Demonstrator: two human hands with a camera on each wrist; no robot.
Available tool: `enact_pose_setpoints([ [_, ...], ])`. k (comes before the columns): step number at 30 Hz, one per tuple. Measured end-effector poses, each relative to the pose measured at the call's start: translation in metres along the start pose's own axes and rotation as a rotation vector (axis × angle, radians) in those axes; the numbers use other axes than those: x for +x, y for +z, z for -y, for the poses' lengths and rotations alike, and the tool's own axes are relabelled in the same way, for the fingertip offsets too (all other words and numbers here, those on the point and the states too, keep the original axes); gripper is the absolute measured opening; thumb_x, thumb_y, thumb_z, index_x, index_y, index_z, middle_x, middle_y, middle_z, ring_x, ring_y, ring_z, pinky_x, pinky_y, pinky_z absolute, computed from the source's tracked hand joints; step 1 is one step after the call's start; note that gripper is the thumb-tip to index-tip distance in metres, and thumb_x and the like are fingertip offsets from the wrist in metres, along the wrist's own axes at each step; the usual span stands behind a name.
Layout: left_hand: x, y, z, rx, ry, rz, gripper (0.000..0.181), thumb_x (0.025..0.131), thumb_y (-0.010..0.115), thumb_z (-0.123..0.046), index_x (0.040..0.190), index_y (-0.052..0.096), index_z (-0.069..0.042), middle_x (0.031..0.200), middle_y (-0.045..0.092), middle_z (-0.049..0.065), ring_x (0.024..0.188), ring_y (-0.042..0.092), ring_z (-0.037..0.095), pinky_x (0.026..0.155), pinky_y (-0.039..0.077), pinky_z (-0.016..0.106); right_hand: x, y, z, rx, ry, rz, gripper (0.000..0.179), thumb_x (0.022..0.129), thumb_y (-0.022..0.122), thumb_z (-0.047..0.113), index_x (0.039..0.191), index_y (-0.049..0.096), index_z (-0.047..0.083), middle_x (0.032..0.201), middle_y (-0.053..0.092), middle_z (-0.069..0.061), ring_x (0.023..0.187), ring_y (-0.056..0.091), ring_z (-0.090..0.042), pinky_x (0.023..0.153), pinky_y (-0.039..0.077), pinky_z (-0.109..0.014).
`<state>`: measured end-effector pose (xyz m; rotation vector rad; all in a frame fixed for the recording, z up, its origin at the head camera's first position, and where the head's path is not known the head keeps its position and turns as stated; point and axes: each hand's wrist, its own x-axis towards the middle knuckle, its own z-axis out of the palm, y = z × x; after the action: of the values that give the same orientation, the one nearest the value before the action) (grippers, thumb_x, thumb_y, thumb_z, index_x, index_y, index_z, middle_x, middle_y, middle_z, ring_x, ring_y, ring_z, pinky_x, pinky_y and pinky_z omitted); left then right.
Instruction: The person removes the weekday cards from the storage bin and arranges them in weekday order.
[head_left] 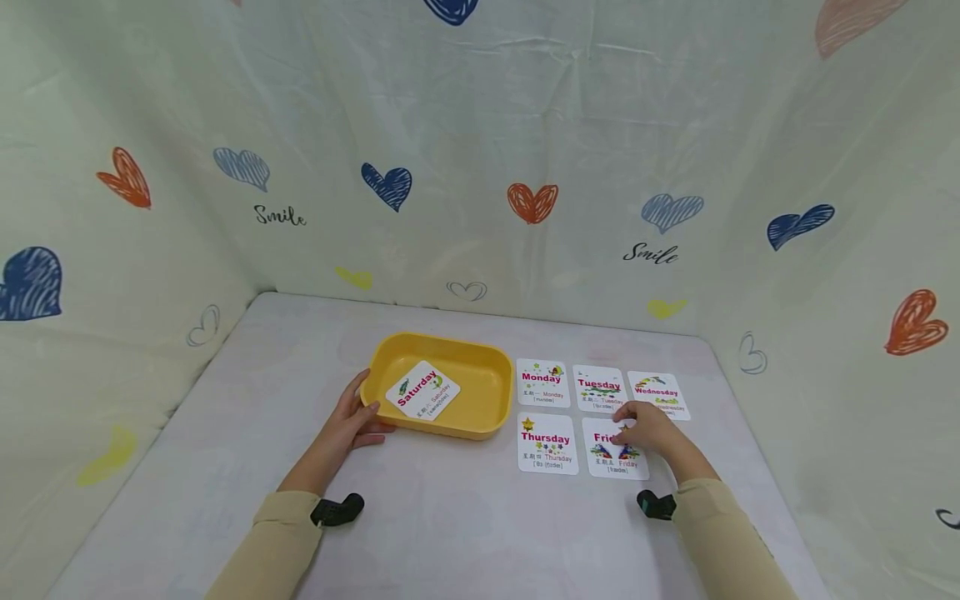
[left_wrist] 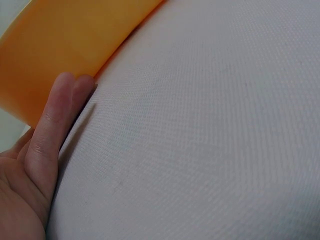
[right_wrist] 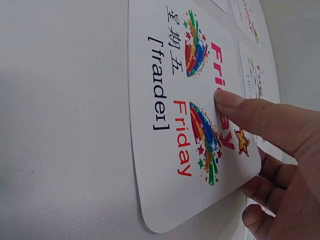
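Observation:
My left hand (head_left: 351, 425) grips the near left corner of a yellow tray (head_left: 487, 392). In the left wrist view, fairly straight fingers (left_wrist: 52, 115) touch the tray's outer wall (left_wrist: 65, 45), low by the tabletop. A white Saturday card (head_left: 423, 390) lies tilted inside the tray. My right hand (head_left: 651, 429) pinches the Friday card (right_wrist: 175, 190) by its top edge, thumb on the printed face and fingers behind. This card is in the front row, right of the Thursday card (head_left: 547, 443).
Behind them the Monday card (head_left: 542, 383), Tuesday card (head_left: 600, 389) and Wednesday card (head_left: 660, 393) form a back row, right of the tray. The white table (head_left: 480, 517) meets a heart-printed curtain (head_left: 465, 242) at its far edge.

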<state>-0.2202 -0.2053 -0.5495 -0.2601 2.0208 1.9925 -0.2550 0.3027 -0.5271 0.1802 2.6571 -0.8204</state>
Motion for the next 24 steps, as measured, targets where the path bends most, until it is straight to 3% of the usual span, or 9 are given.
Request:
enact_pose_setpoints([
  [9,0.0,0.0001,-0.003,-0.007,-0.007,-0.004,0.068,0.101,0.053,-0.033,0.154,0.011,-0.044,0.151,0.036,0.009,0.099,0.067,0.028,0.082,0.056,0.034,0.0005,-0.0026,0.0011,-0.03,-0.05,0.004,0.03,0.077,0.083,0.012,0.098,0.063,0.006,0.105,0.061,-0.012,0.093,0.054,-0.029,0.087,0.046,-0.049],
  [24,0.0009,0.0036,-0.0011,-0.034,-0.009,-0.032,0.069,0.101,0.053,-0.026,0.155,0.013,-0.042,0.153,0.033,0.011,0.093,0.069,0.029,0.077,0.057,0.034,-0.0041,-0.0048,0.0016,-0.088,-0.091,0.006,0.038,0.074,0.084,0.014,0.105,0.063,0.005,0.108,0.056,-0.016,0.094,0.051,-0.031,0.085,0.046,-0.051],
])
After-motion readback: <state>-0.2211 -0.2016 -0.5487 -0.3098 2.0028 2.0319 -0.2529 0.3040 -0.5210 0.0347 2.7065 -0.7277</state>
